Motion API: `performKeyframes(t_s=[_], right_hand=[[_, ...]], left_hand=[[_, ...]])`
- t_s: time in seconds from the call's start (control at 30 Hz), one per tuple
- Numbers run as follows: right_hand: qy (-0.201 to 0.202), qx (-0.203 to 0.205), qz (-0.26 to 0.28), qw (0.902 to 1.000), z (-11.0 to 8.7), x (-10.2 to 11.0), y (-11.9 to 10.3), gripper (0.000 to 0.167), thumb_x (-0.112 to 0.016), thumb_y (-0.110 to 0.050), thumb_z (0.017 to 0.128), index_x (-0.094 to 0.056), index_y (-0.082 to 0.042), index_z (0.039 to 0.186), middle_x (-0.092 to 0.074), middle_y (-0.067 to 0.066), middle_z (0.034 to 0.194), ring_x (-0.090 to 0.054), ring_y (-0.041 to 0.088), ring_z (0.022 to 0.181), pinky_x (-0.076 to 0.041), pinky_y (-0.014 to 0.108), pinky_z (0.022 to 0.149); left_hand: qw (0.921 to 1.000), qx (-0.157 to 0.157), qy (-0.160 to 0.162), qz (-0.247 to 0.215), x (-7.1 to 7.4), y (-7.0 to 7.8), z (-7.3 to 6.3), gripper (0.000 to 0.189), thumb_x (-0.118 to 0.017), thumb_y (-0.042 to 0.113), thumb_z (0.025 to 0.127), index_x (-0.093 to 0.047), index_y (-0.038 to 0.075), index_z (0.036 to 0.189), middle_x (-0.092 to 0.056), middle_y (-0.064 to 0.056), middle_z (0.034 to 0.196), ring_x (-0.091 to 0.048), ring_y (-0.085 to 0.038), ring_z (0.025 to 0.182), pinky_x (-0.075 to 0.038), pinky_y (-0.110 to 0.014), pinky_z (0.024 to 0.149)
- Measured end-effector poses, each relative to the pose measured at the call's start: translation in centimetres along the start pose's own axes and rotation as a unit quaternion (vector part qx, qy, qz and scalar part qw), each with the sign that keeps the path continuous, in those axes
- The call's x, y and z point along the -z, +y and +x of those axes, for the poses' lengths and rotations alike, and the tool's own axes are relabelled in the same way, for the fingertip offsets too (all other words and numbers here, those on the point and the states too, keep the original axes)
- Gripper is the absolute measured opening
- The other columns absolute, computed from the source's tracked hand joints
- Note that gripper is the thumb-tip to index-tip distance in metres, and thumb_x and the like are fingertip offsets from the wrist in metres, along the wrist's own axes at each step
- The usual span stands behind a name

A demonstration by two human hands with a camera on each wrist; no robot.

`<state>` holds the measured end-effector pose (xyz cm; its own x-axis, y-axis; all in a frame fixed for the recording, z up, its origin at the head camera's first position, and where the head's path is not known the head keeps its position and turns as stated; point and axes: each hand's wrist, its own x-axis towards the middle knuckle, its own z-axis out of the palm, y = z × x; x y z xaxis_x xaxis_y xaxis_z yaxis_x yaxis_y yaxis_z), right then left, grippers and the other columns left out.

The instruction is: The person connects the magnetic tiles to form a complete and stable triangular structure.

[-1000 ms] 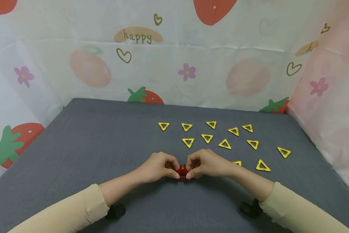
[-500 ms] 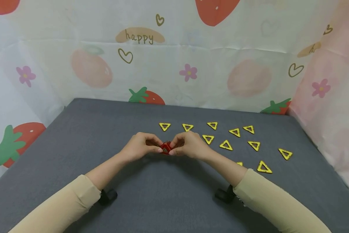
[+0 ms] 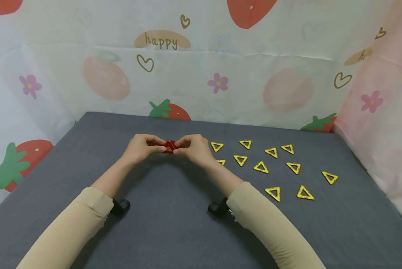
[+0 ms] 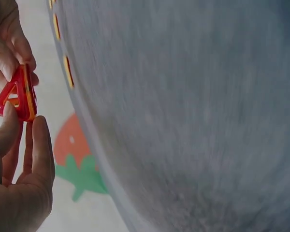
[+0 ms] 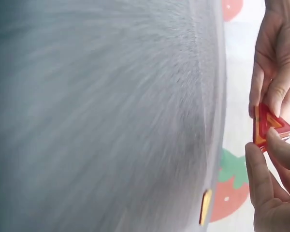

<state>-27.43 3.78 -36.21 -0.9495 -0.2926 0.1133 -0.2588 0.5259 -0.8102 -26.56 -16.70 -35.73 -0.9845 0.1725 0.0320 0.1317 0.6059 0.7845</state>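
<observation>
Both hands pinch a small red triangular frame (image 3: 170, 147) with an open middle, at the left of the yellow triangles. My left hand (image 3: 142, 148) grips its left side between thumb and fingers. On the right side, my right hand (image 3: 194, 149) does the same. In the left wrist view the red triangle (image 4: 22, 96) shows a yellow-orange strip along its edge. Layered red and orange edges show on the triangle (image 5: 269, 126) in the right wrist view; how many layers there are, I cannot tell. Fingertips cover its corners.
Several yellow triangular frames (image 3: 261, 167) lie scattered flat on the dark grey tabletop (image 3: 174, 224), right of the hands. My right forearm partly covers one yellow triangle (image 3: 221, 162). Behind the table's far edge hangs a printed cloth (image 3: 194, 82).
Both hands have moved left and away from me, carrying the red triangle together. The right arm has uncovered a yellow triangle near the front, and the right hand now hides the leftmost one.
</observation>
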Motion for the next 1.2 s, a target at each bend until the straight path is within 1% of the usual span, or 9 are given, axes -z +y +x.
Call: performKeyframes(t_s=[0.1,0.23,0.37,0.53,0.67,0.77,0.83,1.03,1.2], right_hand=[[0.018,-0.008,0.007,0.9998,1.3,-1.2,-0.3,0.02,-0.077,-0.023,0.086,-0.078,-0.012,0.102,-0.078,0.006,0.1,-0.073,0.015,0.083,-0.057,0.022,0.066],[0.037,-0.034,0.026,0.9984,2.6,-2.8,-0.8,0.02,-0.077,-0.023,0.086,-0.078,-0.013,0.103,-0.078,0.007,0.101,-0.073,0.015,0.08,-0.057,0.021,0.065],[0.05,-0.058,0.047,0.9959,3.5,-4.2,-0.9,0.02,-0.078,-0.02,0.085,-0.078,-0.012,0.103,-0.078,0.008,0.102,-0.073,0.019,0.082,-0.057,0.022,0.064],[0.052,-0.072,0.042,0.9952,4.1,-5.4,-0.6,0.02,-0.078,-0.019,0.085,-0.078,-0.012,0.104,-0.078,0.007,0.102,-0.07,0.021,0.091,-0.054,0.021,0.066],[0.031,-0.071,0.035,0.9964,4.3,-5.9,-0.4,0.022,-0.078,-0.017,0.086,-0.077,-0.01,0.106,-0.077,0.009,0.105,-0.071,0.022,0.089,-0.051,0.019,0.064],[0.018,-0.067,0.03,0.9971,4.4,-6.0,-0.3,0.022,-0.077,-0.016,0.086,-0.077,-0.01,0.108,-0.077,0.01,0.106,-0.072,0.021,0.086,-0.05,0.018,0.062],[0.013,-0.066,0.027,0.9974,4.4,-6.1,-0.3,0.021,-0.076,-0.016,0.087,-0.077,-0.01,0.108,-0.077,0.01,0.106,-0.072,0.02,0.086,-0.051,0.018,0.062],[0.008,-0.068,0.023,0.9974,4.4,-6.1,-0.5,0.02,-0.074,-0.017,0.089,-0.078,-0.01,0.107,-0.077,0.01,0.106,-0.073,0.019,0.086,-0.051,0.017,0.062],[0.01,-0.066,0.024,0.9975,4.3,-6.1,-0.5,0.019,-0.074,-0.017,0.089,-0.078,-0.01,0.107,-0.077,0.01,0.106,-0.072,0.019,0.086,-0.05,0.016,0.062]], left_hand=[[0.9998,0.013,0.005,0.014,1.0,-0.6,0.7,0.034,-0.068,0.024,0.094,-0.069,0.003,0.12,-0.069,-0.022,0.122,-0.063,-0.034,0.111,-0.054,-0.046,0.093],[0.999,0.024,0.007,0.037,2.2,-1.3,1.5,0.035,-0.067,0.025,0.095,-0.069,0.001,0.121,-0.068,-0.024,0.123,-0.063,-0.036,0.112,-0.053,-0.046,0.093],[0.9986,0.033,0.003,0.041,2.9,-2.0,2.2,0.036,-0.066,0.023,0.095,-0.068,0.0,0.122,-0.067,-0.027,0.123,-0.062,-0.038,0.112,-0.051,-0.047,0.095],[0.9981,0.044,-0.007,0.042,3.2,-3.2,2.6,0.038,-0.067,0.023,0.095,-0.066,-0.002,0.123,-0.064,-0.028,0.127,-0.058,-0.039,0.117,-0.049,-0.049,0.098],[0.9979,0.045,-0.008,0.047,3.1,-3.9,2.7,0.037,-0.069,0.021,0.094,-0.067,-0.003,0.122,-0.065,-0.028,0.125,-0.058,-0.038,0.116,-0.05,-0.044,0.095],[0.9981,0.045,-0.009,0.041,3.1,-4.3,2.7,0.037,-0.071,0.02,0.092,-0.068,-0.004,0.12,-0.066,-0.028,0.123,-0.059,-0.037,0.115,-0.049,-0.038,0.092],[0.998,0.048,-0.012,0.039,3.1,-4.6,2.8,0.038,-0.072,0.02,0.091,-0.068,-0.005,0.119,-0.067,-0.027,0.123,-0.059,-0.037,0.115,-0.049,-0.037,0.092],[0.9967,0.05,-0.021,0.061,3.3,-4.9,2.9,0.039,-0.073,0.022,0.09,-0.069,-0.004,0.118,-0.067,-0.027,0.122,-0.06,-0.038,0.115,-0.05,-0.042,0.094],[0.9964,0.053,-0.026,0.061,3.3,-4.8,2.9,0.04,-0.074,0.023,0.09,-0.069,-0.005,0.118,-0.068,-0.026,0.122,-0.06,-0.037,0.114,-0.05,-0.043,0.094]])
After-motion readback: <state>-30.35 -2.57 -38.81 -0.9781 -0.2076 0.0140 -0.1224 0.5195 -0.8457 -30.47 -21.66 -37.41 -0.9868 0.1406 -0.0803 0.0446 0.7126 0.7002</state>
